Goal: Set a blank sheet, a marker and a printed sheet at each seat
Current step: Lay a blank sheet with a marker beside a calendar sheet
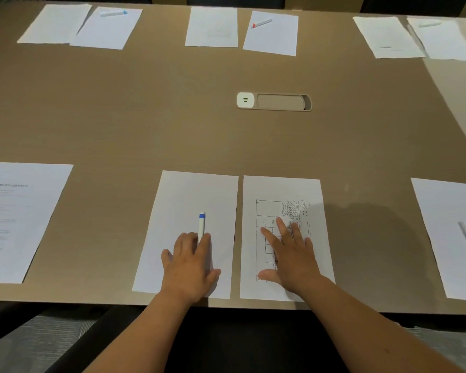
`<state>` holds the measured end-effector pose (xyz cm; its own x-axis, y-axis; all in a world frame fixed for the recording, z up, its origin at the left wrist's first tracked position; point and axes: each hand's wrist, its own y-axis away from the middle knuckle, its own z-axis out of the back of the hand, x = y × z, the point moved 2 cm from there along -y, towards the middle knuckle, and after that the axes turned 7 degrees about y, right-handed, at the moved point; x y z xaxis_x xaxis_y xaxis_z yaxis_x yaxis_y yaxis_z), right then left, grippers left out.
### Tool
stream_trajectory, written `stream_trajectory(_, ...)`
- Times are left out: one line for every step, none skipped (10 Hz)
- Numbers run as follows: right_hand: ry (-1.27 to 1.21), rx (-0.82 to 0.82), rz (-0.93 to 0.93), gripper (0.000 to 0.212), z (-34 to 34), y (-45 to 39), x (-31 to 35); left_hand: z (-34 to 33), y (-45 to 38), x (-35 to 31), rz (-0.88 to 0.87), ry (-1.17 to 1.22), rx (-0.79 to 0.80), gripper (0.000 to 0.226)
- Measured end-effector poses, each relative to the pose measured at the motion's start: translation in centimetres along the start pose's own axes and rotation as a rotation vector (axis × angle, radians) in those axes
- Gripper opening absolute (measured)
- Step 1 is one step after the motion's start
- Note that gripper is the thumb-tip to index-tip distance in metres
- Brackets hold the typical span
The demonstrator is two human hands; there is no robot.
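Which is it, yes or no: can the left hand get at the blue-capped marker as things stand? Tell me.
Probably yes. The left hand lies flat on the blank sheet, fingertips already against the lower end of the blue-capped marker. Nothing covers the marker, and the right hand rests apart on the printed sheet.

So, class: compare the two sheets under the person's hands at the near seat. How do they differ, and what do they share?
The left sheet is blank; the right sheet carries a printed drawing and grid. A blue-capped marker lies on the left sheet; the right sheet holds none. The left hand touches that marker's end; the right hand lies flat on print. Both are white, upright, side by side at the table edge.
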<state>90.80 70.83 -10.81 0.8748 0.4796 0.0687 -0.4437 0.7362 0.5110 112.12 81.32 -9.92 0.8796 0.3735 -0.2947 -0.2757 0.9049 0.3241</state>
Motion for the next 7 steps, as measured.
stream_trajectory(0.006, -0.002, 0.004, 0.103, -0.1, 0.1, -0.1, -0.1, 0.1, 0.0, 0.015, -0.010, 0.002, 0.078)
stream_trajectory(0.009, -0.002, 0.007, 0.104, -0.1, 0.0, -0.1, -0.1, 0.1, 0.0, 0.031, -0.019, 0.008, 0.078)
stream_trajectory(0.005, 0.004, 0.003, 0.104, -0.1, -0.1, 0.0, -0.1, 0.0, 0.0, 0.038, -0.033, 0.020, 0.078)
stream_trajectory(0.010, 0.016, 0.004, 0.105, -0.2, -0.2, 0.1, 0.0, 0.0, -0.1, 0.043, -0.043, 0.025, 0.078)
stream_trajectory(0.003, 0.010, 0.009, 0.105, 0.0, -0.2, 0.2, 0.3, 0.0, -0.2, 0.036, -0.052, 0.013, 0.076)
stream_trajectory(-0.025, -0.050, -0.002, 0.104, 0.8, 0.2, 0.2, 0.9, -0.1, -0.8, 0.008, -0.085, -0.044, 0.071)
stream_trajectory(-0.135, -0.126, -0.045, 0.086, 2.4, 1.8, -0.3, 1.8, -0.4, -2.5, -0.111, -0.092, -0.164, 0.053)
